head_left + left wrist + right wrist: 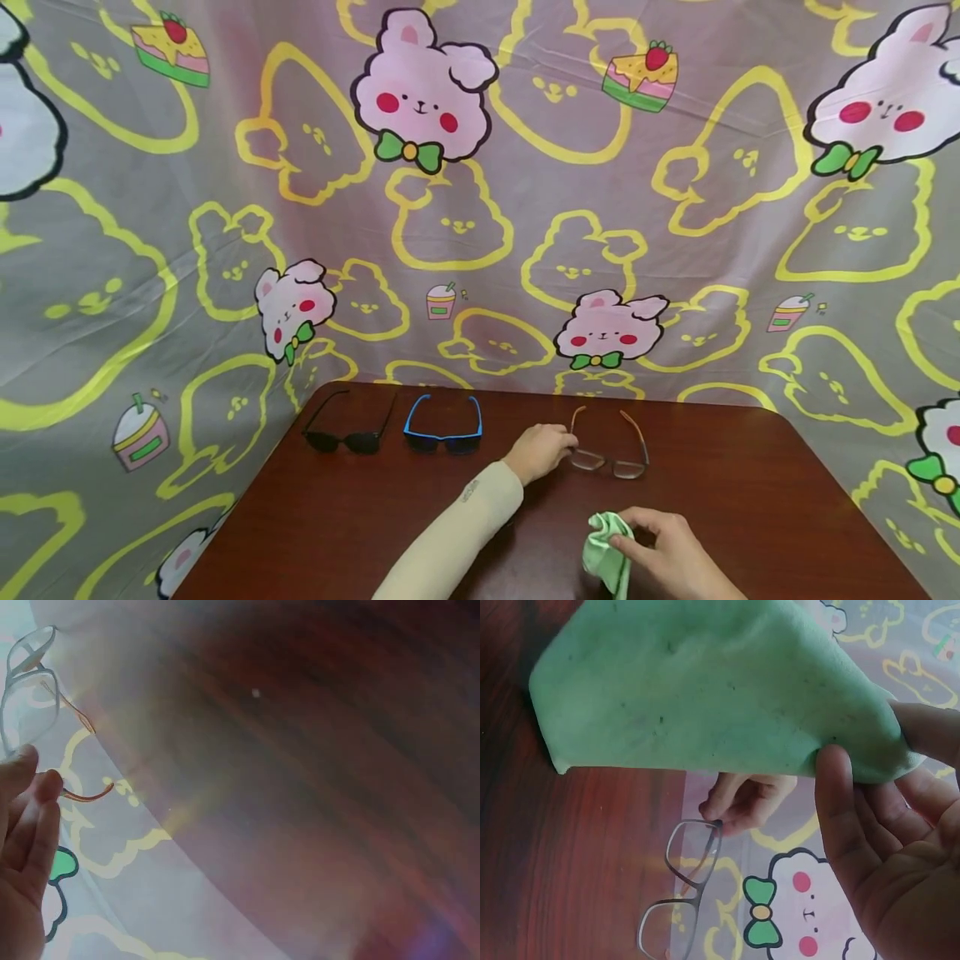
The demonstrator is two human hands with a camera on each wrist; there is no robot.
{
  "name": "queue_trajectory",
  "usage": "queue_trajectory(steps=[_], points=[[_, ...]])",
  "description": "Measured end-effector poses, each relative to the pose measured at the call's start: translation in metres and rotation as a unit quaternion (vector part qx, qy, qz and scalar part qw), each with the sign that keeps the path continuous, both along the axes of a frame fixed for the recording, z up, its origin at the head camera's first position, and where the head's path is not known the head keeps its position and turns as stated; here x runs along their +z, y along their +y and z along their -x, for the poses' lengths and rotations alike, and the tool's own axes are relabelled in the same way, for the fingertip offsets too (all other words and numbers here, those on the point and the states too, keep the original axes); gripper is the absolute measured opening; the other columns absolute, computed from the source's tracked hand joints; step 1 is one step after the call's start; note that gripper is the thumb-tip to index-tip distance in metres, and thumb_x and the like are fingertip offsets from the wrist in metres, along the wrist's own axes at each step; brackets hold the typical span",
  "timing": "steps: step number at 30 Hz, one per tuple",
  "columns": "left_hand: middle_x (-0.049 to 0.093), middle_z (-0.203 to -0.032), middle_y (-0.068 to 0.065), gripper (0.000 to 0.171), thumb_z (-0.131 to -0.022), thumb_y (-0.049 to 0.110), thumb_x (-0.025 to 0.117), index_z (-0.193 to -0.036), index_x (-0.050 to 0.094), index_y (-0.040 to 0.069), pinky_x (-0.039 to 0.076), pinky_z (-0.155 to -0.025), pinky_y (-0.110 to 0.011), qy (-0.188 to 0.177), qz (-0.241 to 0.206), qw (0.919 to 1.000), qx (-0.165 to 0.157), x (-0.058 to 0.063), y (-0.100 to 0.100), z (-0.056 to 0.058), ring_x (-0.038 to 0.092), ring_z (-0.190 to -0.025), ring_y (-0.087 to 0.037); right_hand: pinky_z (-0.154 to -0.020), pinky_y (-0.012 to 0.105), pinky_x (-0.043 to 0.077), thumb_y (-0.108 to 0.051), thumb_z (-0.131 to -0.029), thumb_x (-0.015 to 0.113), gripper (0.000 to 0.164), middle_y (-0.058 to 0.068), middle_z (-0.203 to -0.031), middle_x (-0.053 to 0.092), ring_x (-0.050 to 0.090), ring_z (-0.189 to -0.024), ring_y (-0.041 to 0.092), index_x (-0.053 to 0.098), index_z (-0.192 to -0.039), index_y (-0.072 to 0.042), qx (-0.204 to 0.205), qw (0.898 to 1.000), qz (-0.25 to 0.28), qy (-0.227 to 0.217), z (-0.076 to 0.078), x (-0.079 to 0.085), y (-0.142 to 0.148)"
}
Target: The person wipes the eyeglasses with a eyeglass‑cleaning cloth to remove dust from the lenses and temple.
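Note:
My left hand [542, 452] pinches a pair of clear-lens eyeglasses [628, 469] at the corner where frame and left temple meet. Their temples are brownish-orange and spread apart, pointing to the back of the table. In the left wrist view the thumb and fingertips meet beside one lens of the eyeglasses [30, 712]. My right hand [667, 546] holds a light green cloth [607, 554] between thumb and fingers, nearer the front. The cloth [705, 690] hangs in a broad fold with small dark specks in the right wrist view, and hides part of the left hand [750, 799].
Blue-framed sunglasses [442, 442] with dark lenses stand left of the left hand, temples unfolded. Farther left are black sunglasses [343, 442], also unfolded. The dark reddish-brown table [750, 483] has rounded back corners. A patterned curtain [480, 208] hangs behind and along the sides.

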State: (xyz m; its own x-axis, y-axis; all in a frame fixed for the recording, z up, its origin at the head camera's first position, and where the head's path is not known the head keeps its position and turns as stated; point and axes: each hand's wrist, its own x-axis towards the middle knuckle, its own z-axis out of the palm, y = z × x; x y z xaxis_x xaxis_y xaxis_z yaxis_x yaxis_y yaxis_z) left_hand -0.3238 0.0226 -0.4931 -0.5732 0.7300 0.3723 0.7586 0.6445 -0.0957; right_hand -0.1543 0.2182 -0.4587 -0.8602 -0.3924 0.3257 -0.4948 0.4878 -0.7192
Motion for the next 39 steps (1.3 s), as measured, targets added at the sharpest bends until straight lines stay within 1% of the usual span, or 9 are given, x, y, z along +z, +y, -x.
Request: queue_trajectory(steps=[5,8,15,18,22,28,31,36,39], points=[[0.058,-0.081,0.009,0.008,-0.092,0.025,0.062,-0.092,0.071,0.026,0.046,-0.062,-0.016,0.062,0.0,0.9972,-0.042,0.005,0.0,-0.003,0.059,-0.072,-0.005,-0.06,0.023,0.047,-0.005,-0.085,0.068,0.011,-0.009,-0.087,0.066,0.056,-0.076,0.0,0.068,-0.092,-0.013,-0.007,0.998,0.007,0.059,-0.001,0.0,0.0],[0.057,-0.08,0.009,0.012,-0.094,0.025,0.059,-0.091,0.07,0.025,0.045,-0.062,-0.015,0.093,-0.008,0.9934,-0.067,0.01,-0.002,-0.005,0.056,-0.07,-0.004,-0.059,0.023,0.049,-0.007,-0.086,0.068,0.011,-0.01,-0.087,0.065,0.057,-0.076,0.0,0.067,-0.092,-0.016,-0.028,0.996,0.011,0.078,-0.003,0.004,-0.002],[0.055,-0.083,0.008,0.012,-0.094,0.024,0.058,-0.092,0.069,0.024,0.043,-0.066,-0.013,0.126,-0.038,0.9849,-0.112,0.023,-0.004,-0.011,0.055,-0.072,-0.004,-0.056,0.02,0.046,-0.004,-0.08,0.073,0.018,-0.018,-0.077,0.061,0.056,-0.067,0.0,0.068,-0.087,-0.019,-0.128,0.984,0.02,0.126,-0.005,0.008,-0.006],[0.057,-0.089,0.007,0.008,-0.091,0.022,0.063,-0.093,0.071,0.022,0.044,-0.069,-0.013,0.121,-0.068,0.9824,-0.124,0.03,-0.007,-0.015,0.057,-0.077,-0.004,-0.056,0.02,0.045,-0.003,-0.078,0.074,0.02,-0.019,-0.073,0.059,0.055,-0.065,0.0,0.068,-0.085,-0.019,-0.164,0.977,0.019,0.136,-0.005,0.01,-0.007],[0.062,-0.094,0.007,0.009,-0.089,0.02,0.066,-0.096,0.071,0.018,0.045,-0.075,-0.013,0.111,-0.101,0.9813,-0.121,0.036,-0.015,-0.021,0.06,-0.084,-0.003,-0.056,0.021,0.046,-0.003,-0.079,0.074,0.018,-0.017,-0.073,0.059,0.055,-0.064,0.0,0.067,-0.086,-0.018,-0.202,0.972,0.023,0.121,-0.007,0.014,-0.009],[0.064,-0.09,0.008,0.01,-0.09,0.016,0.066,-0.098,0.071,0.015,0.046,-0.073,-0.013,0.099,-0.168,0.9748,-0.108,0.035,-0.032,-0.03,0.061,-0.082,-0.002,-0.053,0.019,0.043,-0.003,-0.081,0.072,0.014,-0.015,-0.068,0.058,0.052,-0.06,0.001,0.067,-0.085,-0.015,-0.229,0.965,0.028,0.124,-0.008,0.017,-0.007],[0.065,-0.089,0.008,0.009,-0.088,0.016,0.068,-0.096,0.071,0.015,0.047,-0.07,-0.015,0.086,-0.209,0.9688,-0.1,0.035,-0.041,-0.036,0.06,-0.078,-0.004,-0.054,0.018,0.042,-0.003,-0.081,0.072,0.014,-0.014,-0.068,0.058,0.052,-0.06,0.001,0.067,-0.084,-0.015,-0.235,0.963,0.032,0.131,-0.008,0.018,-0.005],[0.065,-0.086,0.007,0.009,-0.087,0.015,0.068,-0.095,0.071,0.014,0.046,-0.068,-0.016,0.071,-0.265,0.9573,-0.092,0.036,-0.053,-0.044,0.059,-0.074,-0.005,-0.056,0.014,0.042,0.004,-0.074,0.075,0.023,-0.011,-0.072,0.06,0.054,-0.062,0.002,0.068,-0.082,-0.015,-0.233,0.956,0.053,0.168,-0.006,0.02,-0.002],[0.065,-0.086,0.007,0.011,-0.088,0.015,0.067,-0.097,0.072,0.012,0.046,-0.067,-0.014,0.04,-0.301,0.9492,-0.084,0.038,-0.058,-0.05,0.059,-0.073,-0.003,-0.056,0.013,0.043,0.005,-0.073,0.076,0.023,-0.01,-0.073,0.062,0.056,-0.062,0.002,0.068,-0.081,-0.015,-0.243,0.952,0.062,0.174,-0.006,0.023,-0.002]])
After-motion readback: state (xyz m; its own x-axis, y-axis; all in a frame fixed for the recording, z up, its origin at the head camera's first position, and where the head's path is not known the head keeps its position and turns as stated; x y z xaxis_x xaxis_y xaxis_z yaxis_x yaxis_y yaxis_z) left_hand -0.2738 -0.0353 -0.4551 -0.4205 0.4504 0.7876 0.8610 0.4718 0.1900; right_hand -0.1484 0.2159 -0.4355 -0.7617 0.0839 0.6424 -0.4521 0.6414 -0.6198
